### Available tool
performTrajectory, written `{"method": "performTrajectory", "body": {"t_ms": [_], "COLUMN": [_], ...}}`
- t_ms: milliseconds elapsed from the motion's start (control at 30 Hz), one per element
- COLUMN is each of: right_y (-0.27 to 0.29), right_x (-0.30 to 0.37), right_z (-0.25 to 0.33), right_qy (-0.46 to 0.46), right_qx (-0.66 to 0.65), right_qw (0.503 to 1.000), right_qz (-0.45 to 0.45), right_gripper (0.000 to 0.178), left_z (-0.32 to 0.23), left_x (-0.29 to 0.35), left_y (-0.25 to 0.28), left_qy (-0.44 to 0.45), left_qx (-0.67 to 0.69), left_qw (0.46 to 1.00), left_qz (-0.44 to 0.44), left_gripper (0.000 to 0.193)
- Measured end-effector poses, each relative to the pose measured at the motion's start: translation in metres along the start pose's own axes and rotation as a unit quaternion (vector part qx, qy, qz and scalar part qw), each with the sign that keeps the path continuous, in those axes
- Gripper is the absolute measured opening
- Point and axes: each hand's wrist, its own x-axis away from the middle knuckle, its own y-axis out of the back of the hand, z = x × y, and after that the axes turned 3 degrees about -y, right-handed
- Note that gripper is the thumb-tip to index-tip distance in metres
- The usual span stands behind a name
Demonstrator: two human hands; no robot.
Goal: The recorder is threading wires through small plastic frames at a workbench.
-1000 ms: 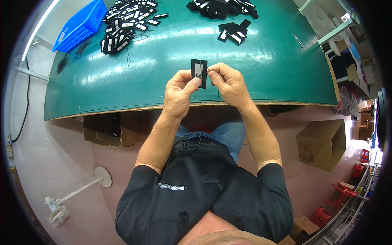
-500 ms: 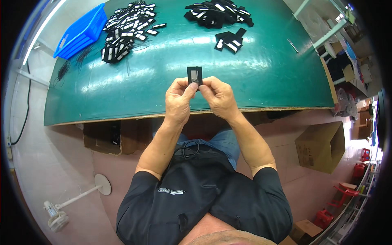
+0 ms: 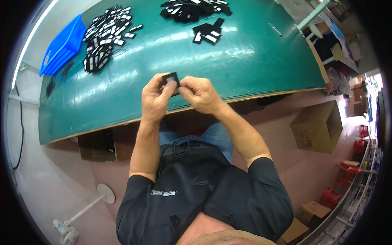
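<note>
My left hand (image 3: 155,98) holds a small flat black piece (image 3: 175,76) with a pale patch on its face, the thumb lying over that patch. Close against the piece's right edge, my right hand (image 3: 202,96) has its thumb and fingertips pinched together. What that pinch holds, if anything, is too small to make out. Both hands are above the near edge of the green table (image 3: 134,96). Beyond them lies a small cluster of black pieces (image 3: 208,32) with white patches.
A larger black heap (image 3: 192,11) is at the far side, and a pile of black pieces with white labels (image 3: 108,30) lies at left. Beside it stands a blue plastic basket (image 3: 63,45) near dark loose strands (image 3: 50,86). Cardboard boxes (image 3: 314,130) sit on the floor.
The view has shifted and turned slightly. The black piece is now tilted in my left hand, and my right fingers have moved from its lower end to its right edge.
</note>
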Motion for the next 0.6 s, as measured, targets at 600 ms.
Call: {"method": "performTrajectory", "body": {"t_ms": [600], "right_y": [-0.015], "right_x": [0.005], "right_z": [-0.01], "right_qy": [-0.067], "right_qx": [-0.03], "right_qw": [0.997], "right_qz": [-0.013], "right_gripper": [0.014], "left_z": [0.002], "left_x": [-0.012], "left_y": [0.007], "left_qy": [0.064], "left_qx": [0.15], "left_qw": [0.98], "left_qz": [-0.11], "left_gripper": [0.012]}}
